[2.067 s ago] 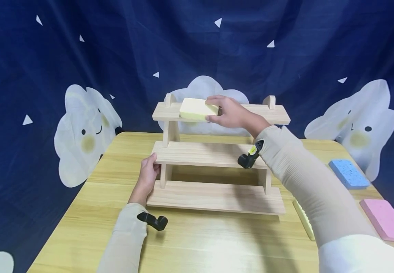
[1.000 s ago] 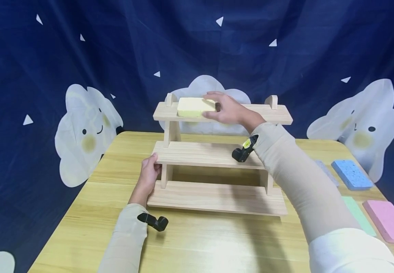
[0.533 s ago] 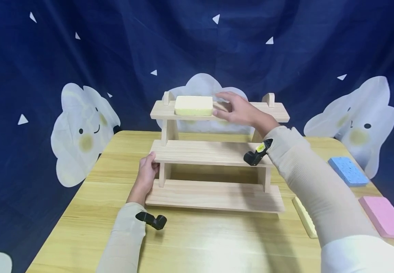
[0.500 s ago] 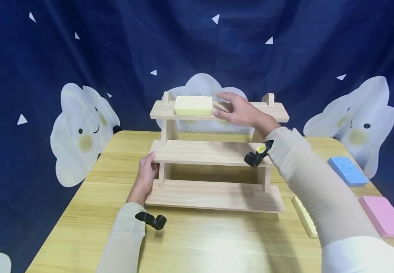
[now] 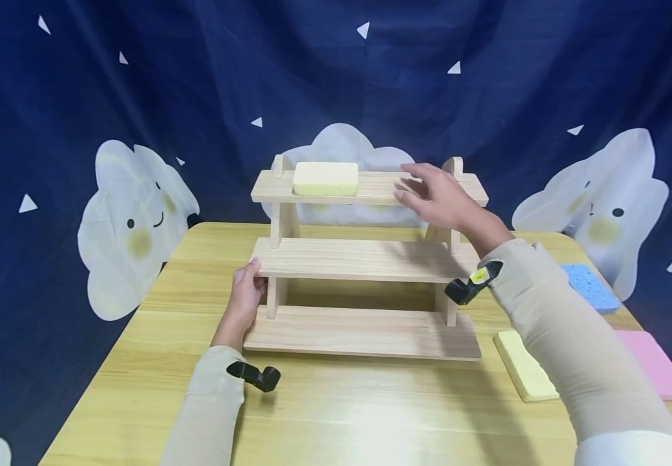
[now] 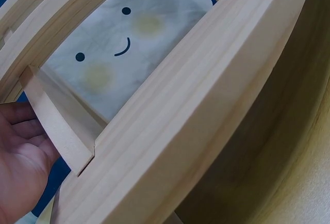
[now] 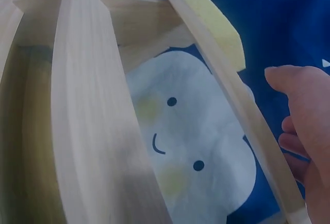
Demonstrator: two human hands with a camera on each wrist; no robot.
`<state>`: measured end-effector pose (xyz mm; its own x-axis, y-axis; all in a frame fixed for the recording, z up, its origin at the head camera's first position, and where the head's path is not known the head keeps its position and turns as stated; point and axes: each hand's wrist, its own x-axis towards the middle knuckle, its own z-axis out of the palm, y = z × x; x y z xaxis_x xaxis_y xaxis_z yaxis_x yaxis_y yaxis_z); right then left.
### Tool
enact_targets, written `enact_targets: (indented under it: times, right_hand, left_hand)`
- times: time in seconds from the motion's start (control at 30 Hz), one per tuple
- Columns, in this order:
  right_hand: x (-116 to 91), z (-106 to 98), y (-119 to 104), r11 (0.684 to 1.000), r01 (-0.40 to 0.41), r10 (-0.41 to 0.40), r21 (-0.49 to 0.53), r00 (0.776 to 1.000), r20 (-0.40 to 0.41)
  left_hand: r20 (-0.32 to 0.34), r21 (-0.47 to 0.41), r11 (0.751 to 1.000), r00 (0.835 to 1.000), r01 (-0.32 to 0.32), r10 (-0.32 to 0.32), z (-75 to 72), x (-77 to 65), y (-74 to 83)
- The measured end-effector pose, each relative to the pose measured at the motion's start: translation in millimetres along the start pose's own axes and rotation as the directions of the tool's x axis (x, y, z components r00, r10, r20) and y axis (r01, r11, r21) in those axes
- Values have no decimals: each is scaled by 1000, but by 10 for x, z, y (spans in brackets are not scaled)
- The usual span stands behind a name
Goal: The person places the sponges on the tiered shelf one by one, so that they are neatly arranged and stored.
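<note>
A three-tier wooden display shelf (image 5: 365,259) stands on the table. On the left part of its top tier lies a pale yellow sponge (image 5: 325,179), flat, touched by neither hand. My left hand (image 5: 244,298) grips the left end of the middle tier, thumb over the edge; in the left wrist view its fingers curl beside the wooden upright (image 6: 62,121). Over the right part of the top tier, my right hand (image 5: 443,197) is held with thumb and fingers spread and nothing between them. The right wrist view shows a gap between this hand and the sponge (image 7: 219,28).
On the table (image 5: 155,388), right of the shelf, lie a second pale yellow sponge (image 5: 524,366), a pink sponge (image 5: 656,362) and a speckled blue sponge (image 5: 588,288). The right sleeve partly covers them. A dark blue curtain (image 5: 213,65) with cloud faces hangs behind.
My right hand slid the yellow sponge slightly left on the top tier, let go of it, and moved off to the right. The left hand keeps its hold on the shelf.
</note>
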<state>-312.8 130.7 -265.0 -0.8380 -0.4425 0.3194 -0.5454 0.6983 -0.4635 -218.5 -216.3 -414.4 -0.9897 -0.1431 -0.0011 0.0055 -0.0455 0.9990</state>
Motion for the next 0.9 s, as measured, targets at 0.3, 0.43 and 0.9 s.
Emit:
enact_targets:
  times: [0.3, 0.43, 0.9]
  right_hand:
    - [-251, -120, 147, 994, -80, 84, 68, 995, -51]
    - [-374, -154, 193, 994, -92, 97, 57, 990, -103]
    - [-764, -291, 309, 990, -131, 142, 55, 951, -276]
  left_hand:
    - [1, -12, 1000, 1000, -5, 5, 10, -10, 11]
    - [1, 1, 1000, 1000, -4, 4, 7, -16, 22]
    - [-4, -7, 1000, 1000, 16, -16, 14, -8, 23]
